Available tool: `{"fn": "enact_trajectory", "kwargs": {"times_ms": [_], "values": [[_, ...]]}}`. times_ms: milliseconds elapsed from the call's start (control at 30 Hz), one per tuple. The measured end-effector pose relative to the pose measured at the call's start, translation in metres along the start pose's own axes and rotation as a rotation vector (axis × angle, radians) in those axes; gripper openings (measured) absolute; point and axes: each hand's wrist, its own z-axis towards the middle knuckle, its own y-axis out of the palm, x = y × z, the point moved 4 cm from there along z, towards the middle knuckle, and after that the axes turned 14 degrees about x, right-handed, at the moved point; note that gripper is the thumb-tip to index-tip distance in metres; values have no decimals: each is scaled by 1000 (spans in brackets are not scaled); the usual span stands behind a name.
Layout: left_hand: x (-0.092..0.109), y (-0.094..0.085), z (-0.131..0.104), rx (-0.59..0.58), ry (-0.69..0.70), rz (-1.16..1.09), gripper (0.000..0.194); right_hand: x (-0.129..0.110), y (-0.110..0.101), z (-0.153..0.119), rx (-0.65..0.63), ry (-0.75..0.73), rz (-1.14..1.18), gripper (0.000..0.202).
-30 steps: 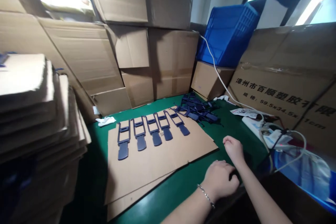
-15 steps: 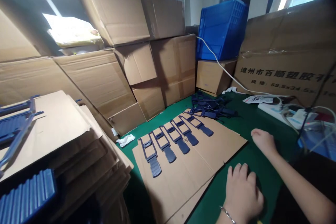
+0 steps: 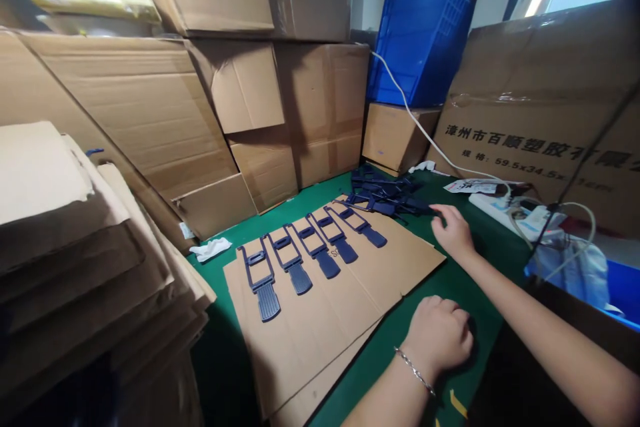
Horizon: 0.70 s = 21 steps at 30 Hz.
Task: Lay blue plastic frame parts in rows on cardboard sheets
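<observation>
Lying beneath my fingers is a green tabletop (image 3: 493,250), walled in by cardboard. My right hand (image 3: 453,232) is at the near edge of a tangled pile of dark-blue plastic parts (image 3: 383,195); its thumb and forefinger are slightly apart, and I cannot tell whether the tips touch the pile. My left hand (image 3: 440,333), a silver chain bracelet (image 3: 414,371) at its wrist, rests nearer to me with knuckles up and fingers curled under, so I cannot tell whether they hold anything. Left of my fingers, overlapping cardboard sheets (image 3: 315,327) carry a slanting row of five parts (image 3: 329,265), each an open frame with a flat paddle end pointing towards me. Well past them, also leftward, are a crumpled white tissue (image 3: 211,250) and a tall stack of cardboard (image 3: 160,253). Beyond my right fingertips, stacked brown cartons (image 3: 325,113) back the table, and a blue crate (image 3: 410,47) sits on a smaller box (image 3: 393,137). To their right, a white power strip (image 3: 505,213) lies before a printed carton (image 3: 540,93).
</observation>
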Motion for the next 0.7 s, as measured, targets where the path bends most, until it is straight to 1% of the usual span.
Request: {"fn": "enact_trajectory", "kwargs": {"times_ms": [67, 133, 200, 267, 333, 400, 533, 700], "values": [[-2, -2, -2, 8, -8, -22, 24, -34, 30, 14, -229, -192, -53, 37], [-4, -2, -3, 20, -29, -30, 25, -60, 62, 20, -440, -340, -168, 40], [-6, -1, -4, 27, -50, -32, 25, -72, 93, 20, -583, -415, -255, 44], [-5, 0, -4, 24, -50, -28, 24, -69, 118, 20, -669, -410, -309, 46], [-4, 1, -4, 19, -37, -11, 23, -58, 137, 20, -712, -337, -342, 47], [-3, 1, -5, 19, -21, 7, 24, -44, 149, 22, -712, -239, -355, 48], [-1, 3, -5, 49, 11, 46, 28, -27, 162, 30, -657, -100, -377, 49], [-2, 5, -4, 58, 29, 56, 28, -17, 176, 42, -626, 36, -384, 49]]}}
